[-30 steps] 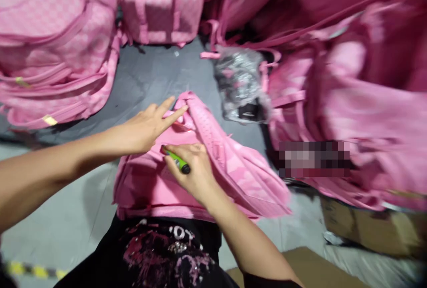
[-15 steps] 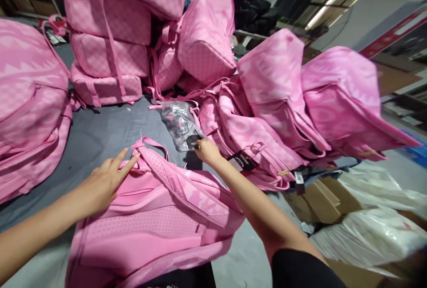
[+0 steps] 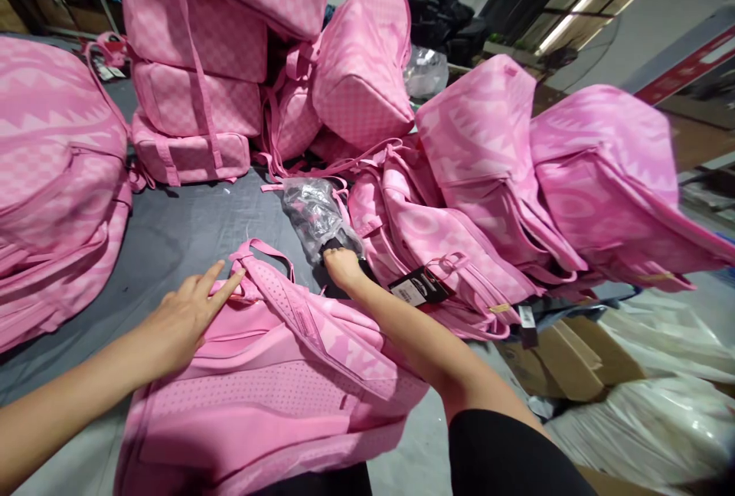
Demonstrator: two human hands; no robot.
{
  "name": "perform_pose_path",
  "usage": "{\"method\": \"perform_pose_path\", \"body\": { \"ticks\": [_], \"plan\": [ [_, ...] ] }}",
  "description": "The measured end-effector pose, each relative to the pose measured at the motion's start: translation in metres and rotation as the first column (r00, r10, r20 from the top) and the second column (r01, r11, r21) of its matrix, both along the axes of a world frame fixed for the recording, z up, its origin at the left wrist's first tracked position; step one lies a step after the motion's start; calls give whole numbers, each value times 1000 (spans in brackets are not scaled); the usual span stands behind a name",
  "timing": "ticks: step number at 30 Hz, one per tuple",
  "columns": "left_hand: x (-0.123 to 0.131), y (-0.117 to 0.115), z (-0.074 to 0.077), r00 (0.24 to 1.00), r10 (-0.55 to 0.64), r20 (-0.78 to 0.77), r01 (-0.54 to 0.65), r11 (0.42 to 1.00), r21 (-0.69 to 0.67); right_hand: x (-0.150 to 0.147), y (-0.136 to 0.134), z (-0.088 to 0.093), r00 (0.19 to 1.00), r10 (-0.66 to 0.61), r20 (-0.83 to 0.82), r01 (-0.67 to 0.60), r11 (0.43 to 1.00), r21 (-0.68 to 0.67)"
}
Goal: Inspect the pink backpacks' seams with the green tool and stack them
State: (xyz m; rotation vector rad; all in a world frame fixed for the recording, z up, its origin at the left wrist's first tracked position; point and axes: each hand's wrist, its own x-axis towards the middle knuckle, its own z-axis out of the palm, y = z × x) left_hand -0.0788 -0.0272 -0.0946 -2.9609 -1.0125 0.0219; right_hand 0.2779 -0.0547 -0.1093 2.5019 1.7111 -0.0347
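A pink backpack lies in front of me with its dotted back panel and a shoulder strap facing up. My left hand rests on its upper left part, fingers stretched out near the top loop. Beyond the backpack, my right hand is at the near end of a clear plastic bag, fingers curled down over something dark there. What those fingers hold is mostly hidden. Small pink and dark pieces show through the plastic.
Pink checkered bags are stacked at the back left, and a large pink backpack stands at left. More pink backpacks lean at right, one with a black hang tag. A cardboard box and white plastic sacks sit low at right.
My right hand has shifted slightly left and down at the near end of the plastic bag, its fingers now curled further down. My left hand stays on the backpack. The view has shifted slightly.
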Motion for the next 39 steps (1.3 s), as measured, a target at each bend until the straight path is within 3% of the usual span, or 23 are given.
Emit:
{"method": "perform_pose_path", "body": {
  "ticks": [3,6,10,15,18,21,23,24,26,28,31,35,37,39],
  "plan": [
    [1,-4,12,1000,15,-23,-16,999,-30,7,-5,9,997,10,-77,-4,996,84],
    [3,-9,23,999,22,-44,-26,996,-84,11,-14,27,987,0,-162,50,952,302],
    [2,-10,30,1000,22,-9,-23,992,-121,-1,-35,49,956,46,-290,147,779,609],
    [-3,-12,37,999,24,25,-19,980,-199,-42,-62,65,883,225,-411,207,600,773],
    [11,-20,53,959,32,282,13,987,-157,-72,-73,77,830,340,-443,207,549,810],
    [43,-31,74,816,14,578,54,994,-100,-95,-79,87,670,497,-551,207,587,782],
    [64,-35,83,809,54,585,51,985,-162,-99,-82,90,555,512,-655,225,666,711],
    [72,-35,85,819,87,568,33,980,-198,-96,-82,89,538,464,-704,247,712,657],
    [81,-31,82,803,132,581,1,975,-223,-80,-80,85,557,311,-770,327,770,548],
    [81,-25,72,736,111,668,36,979,-202,-53,-73,76,602,159,-782,426,765,484],
    [73,-17,57,617,-44,785,157,985,-68,-11,-55,61,657,-29,-754,528,732,431],
    [62,-19,47,472,-279,836,307,941,141,15,-34,49,744,-245,-622,543,764,348],
    [56,-25,46,426,-200,882,319,946,61,9,-32,50,812,-263,-521,491,791,365],
    [53,-31,45,405,22,914,291,944,-152,-6,-36,56,880,-234,-413,414,805,426]
  ]
}}
